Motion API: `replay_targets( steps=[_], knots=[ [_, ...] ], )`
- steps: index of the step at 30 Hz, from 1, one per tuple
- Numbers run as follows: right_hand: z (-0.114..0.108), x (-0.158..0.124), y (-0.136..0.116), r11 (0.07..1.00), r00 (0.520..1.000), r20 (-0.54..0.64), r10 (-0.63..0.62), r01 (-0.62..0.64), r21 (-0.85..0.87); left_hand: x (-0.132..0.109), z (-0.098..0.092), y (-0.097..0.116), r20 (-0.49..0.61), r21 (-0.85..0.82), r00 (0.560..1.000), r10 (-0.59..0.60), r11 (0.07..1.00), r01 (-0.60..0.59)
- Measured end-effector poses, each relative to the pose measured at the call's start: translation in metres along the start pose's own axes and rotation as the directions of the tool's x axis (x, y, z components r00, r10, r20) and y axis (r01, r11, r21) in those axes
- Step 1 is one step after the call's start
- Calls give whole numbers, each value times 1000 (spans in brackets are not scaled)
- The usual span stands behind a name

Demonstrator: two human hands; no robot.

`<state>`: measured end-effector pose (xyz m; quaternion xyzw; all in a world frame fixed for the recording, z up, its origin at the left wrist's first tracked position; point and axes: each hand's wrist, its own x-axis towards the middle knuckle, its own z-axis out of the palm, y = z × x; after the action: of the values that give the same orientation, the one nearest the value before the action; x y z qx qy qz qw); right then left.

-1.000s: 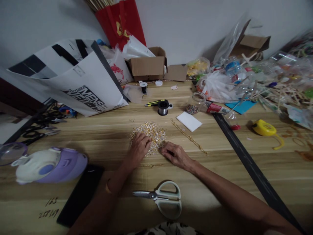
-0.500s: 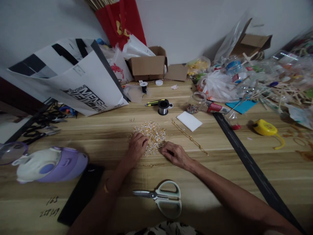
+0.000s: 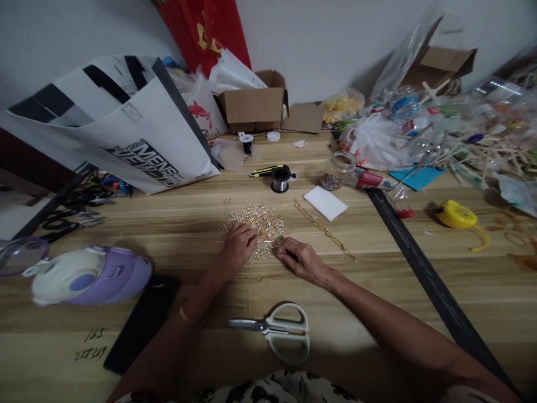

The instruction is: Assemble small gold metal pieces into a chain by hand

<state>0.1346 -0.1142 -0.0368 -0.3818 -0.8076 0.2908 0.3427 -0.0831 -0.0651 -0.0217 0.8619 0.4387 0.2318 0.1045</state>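
Observation:
A heap of small clear and gold beads (image 3: 262,221) lies on the wooden table (image 3: 201,347). My left hand (image 3: 238,245) rests at the heap's left side, closed, its fingertips pressed together and turned inward. Against the right edge of the heap, my right hand (image 3: 302,258) is curled in a pinch. What either set of fingertips holds is too small to make out. Just below the heap lies a short gold chain (image 3: 260,277). A longer gold chain (image 3: 327,230) stretches slantwise to the right. Closer to my body are scissors (image 3: 274,330) with pale handles.
Behind the heap stand a wire spool (image 3: 280,180), a utility knife (image 3: 265,170) and a jar of beads (image 3: 338,170). A white pad (image 3: 325,202) lies nearby. At left are a purple bottle (image 3: 113,274) and a black phone-like slab (image 3: 142,324); a yellow tape measure (image 3: 456,215) is right.
The view has shifted slightly. Both hands stay at the bead heap with only slight finger movement; the things on the table keep their places.

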Motion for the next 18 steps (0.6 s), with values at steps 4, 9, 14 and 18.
replay_targets(
  steps=[4, 9, 14, 18],
  knots=[
    [0, 0, -2, 1000, 1000, -15, -21, 21, -6, 2, -5, 0, 8, -12, 1000, 8, 1000, -8],
    [-1, -1, -2, 998, 999, 0, -43, 43, -34, 4, -11, 3, -6, 6, 1000, 10, 1000, -10],
    [0, -3, -5, 968, 989, 92, -113, 130, -213, 5, -10, 2, -11, 8, 1000, 17, 1000, -17],
    [2, -5, -9, 918, 982, 136, -134, 174, -356, 5, -7, -1, -20, -14, 1000, 22, 1000, -22]
  ],
)
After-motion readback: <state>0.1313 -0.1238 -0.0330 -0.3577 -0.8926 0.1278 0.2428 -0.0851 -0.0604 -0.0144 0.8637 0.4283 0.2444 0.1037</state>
